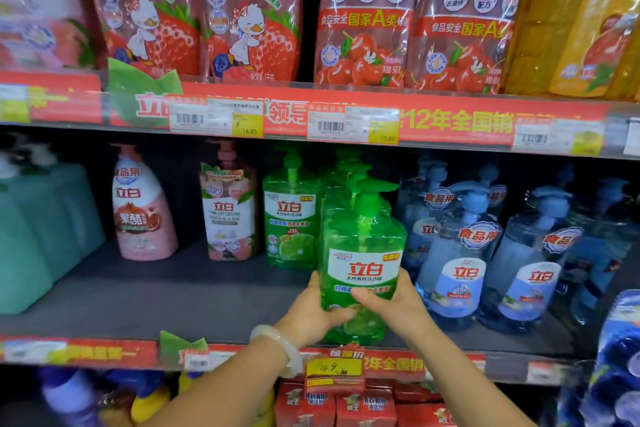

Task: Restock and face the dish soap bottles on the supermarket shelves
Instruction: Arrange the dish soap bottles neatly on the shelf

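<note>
Head view only. Both hands clamp one green dish soap bottle (362, 265) at lower centre of the frame. Left hand (313, 310) wraps the bottle's lower left side, fingers curled across the front near the base; pale bangle (277, 345) on that wrist. Right hand (393, 302) grips the lower right side, thumb lying over the label's bottom edge. Bottle stands upright, pump on top, label facing out, base at or just above the front edge of the middle shelf (173, 295); cannot tell if it fully rests. More green bottles (291, 218) stand behind and to its left. Blue bottles (464, 253) sit just beside on the right, pink bottles (145, 208) further left, teal jugs (38, 229) at far left. Red refill pouches (360, 17) fill the upper shelf; price tags (216, 118) run along its rail.

Step looks like facing: setting the green bottle at the front of its row. Next move likely calls for squaring the label forward, aligning with the shelf lip, then letting go.
</note>
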The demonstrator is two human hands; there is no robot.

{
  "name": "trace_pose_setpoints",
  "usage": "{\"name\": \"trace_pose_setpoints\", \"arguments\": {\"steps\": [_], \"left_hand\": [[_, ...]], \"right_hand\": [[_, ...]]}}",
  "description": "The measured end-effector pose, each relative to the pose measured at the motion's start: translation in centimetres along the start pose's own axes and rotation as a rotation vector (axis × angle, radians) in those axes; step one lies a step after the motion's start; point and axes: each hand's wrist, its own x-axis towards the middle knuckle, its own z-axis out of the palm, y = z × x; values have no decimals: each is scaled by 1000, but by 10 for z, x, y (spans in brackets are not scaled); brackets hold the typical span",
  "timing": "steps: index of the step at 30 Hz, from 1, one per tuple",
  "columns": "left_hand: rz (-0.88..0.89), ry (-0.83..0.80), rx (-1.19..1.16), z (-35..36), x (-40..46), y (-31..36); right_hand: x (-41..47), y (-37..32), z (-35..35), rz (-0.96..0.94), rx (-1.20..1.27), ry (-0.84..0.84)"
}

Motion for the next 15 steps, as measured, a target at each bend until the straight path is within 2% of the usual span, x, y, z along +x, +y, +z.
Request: {"name": "trace_pose_setpoints", "arguments": {"steps": [9,12,15], "left_hand": [[-13,123,151,7,-36,9],[-14,167,191,12,-51,6],[-35,213,258,18,-70,2]], "right_hand": [[-26,14,1,89,-141,13],[-41,22,6,75,-274,47],[-62,22,15,30,-366,-16]]}}
